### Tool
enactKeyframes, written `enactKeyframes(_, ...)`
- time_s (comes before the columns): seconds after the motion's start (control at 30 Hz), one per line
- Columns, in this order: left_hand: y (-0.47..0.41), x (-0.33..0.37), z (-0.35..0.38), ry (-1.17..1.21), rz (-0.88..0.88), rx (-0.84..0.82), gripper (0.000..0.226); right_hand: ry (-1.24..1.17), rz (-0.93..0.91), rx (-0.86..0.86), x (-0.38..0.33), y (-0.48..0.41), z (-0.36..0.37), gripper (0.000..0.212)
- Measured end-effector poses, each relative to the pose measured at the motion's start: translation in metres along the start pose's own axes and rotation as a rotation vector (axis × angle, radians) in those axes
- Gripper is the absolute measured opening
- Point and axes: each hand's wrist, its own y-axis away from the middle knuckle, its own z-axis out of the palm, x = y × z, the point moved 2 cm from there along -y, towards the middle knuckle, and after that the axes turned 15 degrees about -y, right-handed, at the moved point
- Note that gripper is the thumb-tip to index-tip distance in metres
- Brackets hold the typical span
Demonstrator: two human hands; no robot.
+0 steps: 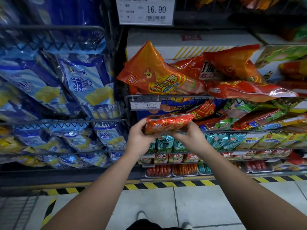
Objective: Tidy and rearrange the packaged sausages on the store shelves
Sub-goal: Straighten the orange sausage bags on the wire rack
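Note:
A red sausage pack (167, 123) lies flat between both hands in front of the wire shelves. My left hand (140, 138) grips its left end and my right hand (191, 138) holds it from below on the right. Just above, a wire shelf (166, 97) carries a loose pile of orange-red sausage bags (159, 77), some overhanging its front rail. Behind the held pack, a lower shelf holds mixed red and green sausage packs (240, 118) lying askew.
Blue snack bags (79, 83) fill the wire racks on the left. A white carton (191, 42) stands behind the orange bags. Price tags (146, 105) hang on the rails. Lower shelves hold teal and yellow packs (224, 141). Yellow-black tape (166, 185) marks the floor edge.

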Motion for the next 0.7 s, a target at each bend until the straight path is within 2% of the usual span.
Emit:
enactKeyframes(0.13, -0.020, -0.013, -0.001, 0.013, -0.021, 0.016, 0.044, -0.092, -0.031, 0.067, 0.007, -0.013, 0.016, 0.034)
enactKeyframes(0.23, -0.032, -0.022, 0.003, -0.026, -0.053, 0.009, 0.052, -0.121, -0.013, 0.125, 0.018, -0.020, 0.025, 0.034)
enactKeyframes(0.3, -0.035, -0.033, 0.006, -0.002, -0.124, 0.015, 0.044, -0.108, -0.005, 0.137, 0.024, -0.026, 0.031, 0.032)
enactKeyframes(0.37, -0.033, -0.041, 0.006, -0.019, -0.178, -0.026, 0.027, -0.067, -0.012, 0.134, 0.026, -0.032, 0.037, 0.027)
enactKeyframes(0.57, -0.043, -0.049, 0.003, -0.109, -0.204, 0.071, 0.031, -0.045, 0.013, 0.111, 0.032, -0.056, 0.045, 0.028)
enactKeyframes(0.7, -0.045, -0.054, 0.003, -0.179, -0.245, 0.042, 0.037, 0.065, 0.083, 0.024, 0.041, -0.067, 0.047, 0.039)
